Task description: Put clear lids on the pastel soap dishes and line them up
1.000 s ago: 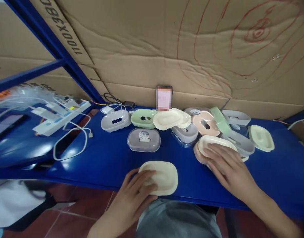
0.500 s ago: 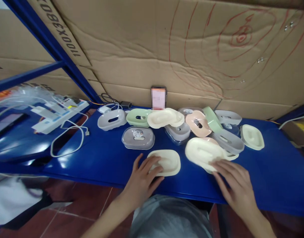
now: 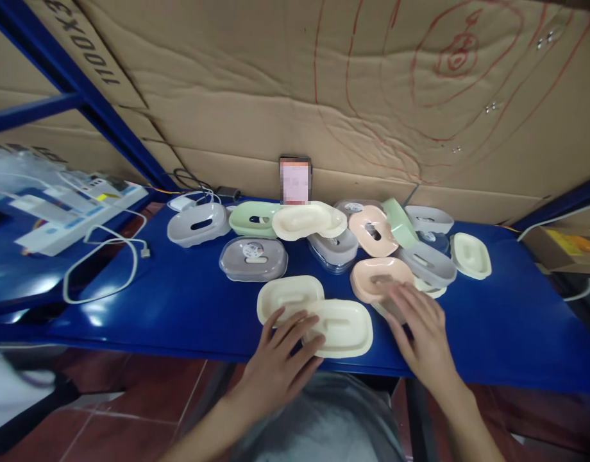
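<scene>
My left hand (image 3: 283,356) lies with spread fingers on two overlapping cream soap-dish trays. The rear cream tray (image 3: 288,295) is partly covered by the front cream tray (image 3: 350,330). At the right, my right hand (image 3: 422,327) reaches over a peach soap dish (image 3: 365,279), its fingertips at the dish's near right edge. Its thumb stands apart from its slightly blurred fingers. Below that hand, the edge of another pale piece is mostly hidden. A grey soap dish (image 3: 432,264) stands behind my right hand.
Several more dishes lie behind, among them a green dish (image 3: 254,219), a lidded grey dish (image 3: 253,260) and a cream tray (image 3: 471,255). A phone (image 3: 295,179) leans on the cardboard (image 3: 227,96). At left are a power strip (image 3: 83,221) and a loose cable (image 3: 131,273).
The cream tray that my right hand held at the peach dish now lies in front, overlapping the other cream tray. My right hand has come off it and is over the uncovered peach dish.
</scene>
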`<state>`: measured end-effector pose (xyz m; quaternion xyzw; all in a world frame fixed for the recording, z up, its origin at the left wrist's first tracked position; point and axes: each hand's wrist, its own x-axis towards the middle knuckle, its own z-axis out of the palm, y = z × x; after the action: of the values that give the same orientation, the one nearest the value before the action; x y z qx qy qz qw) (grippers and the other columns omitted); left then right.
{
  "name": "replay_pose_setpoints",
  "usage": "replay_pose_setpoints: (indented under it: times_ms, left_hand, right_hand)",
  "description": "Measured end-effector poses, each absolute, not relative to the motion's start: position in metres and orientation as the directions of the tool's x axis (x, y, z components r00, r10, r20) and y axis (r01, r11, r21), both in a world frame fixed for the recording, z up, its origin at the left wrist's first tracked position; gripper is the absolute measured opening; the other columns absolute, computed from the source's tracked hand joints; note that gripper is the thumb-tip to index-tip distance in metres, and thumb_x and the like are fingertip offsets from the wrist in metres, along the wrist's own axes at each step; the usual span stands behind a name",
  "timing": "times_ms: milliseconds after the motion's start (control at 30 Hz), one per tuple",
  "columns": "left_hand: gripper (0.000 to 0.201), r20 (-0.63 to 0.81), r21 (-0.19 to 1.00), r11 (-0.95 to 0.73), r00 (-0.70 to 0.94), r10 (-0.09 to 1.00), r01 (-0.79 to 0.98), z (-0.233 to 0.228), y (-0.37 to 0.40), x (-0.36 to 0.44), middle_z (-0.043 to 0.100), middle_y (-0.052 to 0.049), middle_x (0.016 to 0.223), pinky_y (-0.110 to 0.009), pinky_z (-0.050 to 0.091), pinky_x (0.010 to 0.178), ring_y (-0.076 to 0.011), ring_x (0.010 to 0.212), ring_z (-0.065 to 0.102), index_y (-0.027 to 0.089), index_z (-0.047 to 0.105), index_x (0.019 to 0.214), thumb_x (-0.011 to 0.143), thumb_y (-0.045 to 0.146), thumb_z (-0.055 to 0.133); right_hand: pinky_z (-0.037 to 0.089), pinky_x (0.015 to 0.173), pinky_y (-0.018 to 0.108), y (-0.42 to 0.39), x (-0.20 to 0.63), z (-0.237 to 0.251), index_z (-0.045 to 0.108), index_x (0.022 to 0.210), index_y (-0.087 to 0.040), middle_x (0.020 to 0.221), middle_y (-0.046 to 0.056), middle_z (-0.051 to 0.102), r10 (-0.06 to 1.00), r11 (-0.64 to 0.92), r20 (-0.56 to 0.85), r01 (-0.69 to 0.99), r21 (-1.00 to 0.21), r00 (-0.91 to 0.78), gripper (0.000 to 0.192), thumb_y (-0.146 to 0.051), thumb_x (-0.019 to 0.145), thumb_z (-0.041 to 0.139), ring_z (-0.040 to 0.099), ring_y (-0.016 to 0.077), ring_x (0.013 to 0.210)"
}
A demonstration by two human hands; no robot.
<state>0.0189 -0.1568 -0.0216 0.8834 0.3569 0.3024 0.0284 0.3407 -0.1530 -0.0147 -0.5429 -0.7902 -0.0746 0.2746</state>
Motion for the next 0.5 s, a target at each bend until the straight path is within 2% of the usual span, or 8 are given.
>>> replay_pose_setpoints:
  times_ms: [67, 133, 267, 400, 500]
  left_hand:
    - [0.022, 0.510, 0.297, -0.737, 0.552, 0.660, 0.607, -0.024, -0.155, 0.018, 0.070, -0.007, 0.145, -0.050, 0.036, 0.129, -0.0264, 0.142, 0.058, 0.026, 0.071, 0.126, 0.106, 0.021, 0.063]
    - [0.023, 0.512, 0.330, -0.731, 0.538, 0.670, 0.597, -0.026, -0.155, 0.017, 0.070, -0.009, 0.143, -0.049, 0.045, 0.123, -0.0274, 0.141, 0.059, 0.025, 0.069, 0.127, 0.105, 0.021, 0.064]
    - [0.033, 0.564, 0.358, -0.716, 0.472, 0.677, 0.599, -0.031, -0.158, 0.017, 0.070, -0.013, 0.140, -0.049, 0.053, 0.116, -0.0283, 0.137, 0.063, 0.023, 0.063, 0.136, 0.104, 0.023, 0.069]
    - [0.045, 0.584, 0.383, -0.693, 0.421, 0.694, 0.610, -0.039, -0.160, 0.018, 0.064, -0.016, 0.145, -0.049, 0.059, 0.111, -0.0295, 0.137, 0.063, 0.025, 0.056, 0.146, 0.104, 0.030, 0.072]
    - [0.060, 0.560, 0.433, -0.681, 0.415, 0.717, 0.591, -0.042, -0.159, 0.014, 0.059, -0.018, 0.153, -0.051, 0.060, 0.110, -0.0320, 0.143, 0.059, 0.027, 0.045, 0.158, 0.105, 0.034, 0.071]
  right_hand:
    - [0.035, 0.124, 0.056, -0.138, 0.347, -0.013, 0.060, 0.153, -0.029, 0.147, 0.009, 0.071, 0.822, 0.344, 0.530, 0.924, -0.170, -0.208, 0.044, -0.028, 0.108, 0.060, 0.062, 0.0327, 0.143]
    - [0.033, 0.125, 0.056, -0.132, 0.344, -0.011, 0.066, 0.145, -0.031, 0.135, 0.007, 0.078, 0.802, 0.359, 0.560, 0.917, -0.174, -0.208, 0.037, -0.029, 0.108, 0.061, 0.071, 0.0301, 0.129]
    - [0.042, 0.117, 0.054, -0.154, 0.318, -0.003, 0.070, 0.138, -0.033, 0.114, 0.004, 0.083, 0.706, 0.421, 0.685, 0.884, -0.203, -0.179, 0.038, -0.021, 0.102, 0.071, 0.078, 0.0272, 0.105]
    - [0.040, 0.118, 0.054, -0.182, 0.283, 0.001, 0.069, 0.139, -0.034, 0.106, -0.001, 0.083, 0.719, 0.563, 0.632, 0.774, -0.288, -0.288, 0.045, -0.014, 0.099, 0.073, 0.079, 0.0250, 0.100]
    - [0.037, 0.123, 0.050, -0.189, 0.268, -0.003, 0.069, 0.139, -0.034, 0.110, -0.002, 0.083, 0.744, 0.596, 0.580, 0.721, -0.352, -0.332, 0.042, -0.013, 0.103, 0.066, 0.078, 0.0221, 0.106]
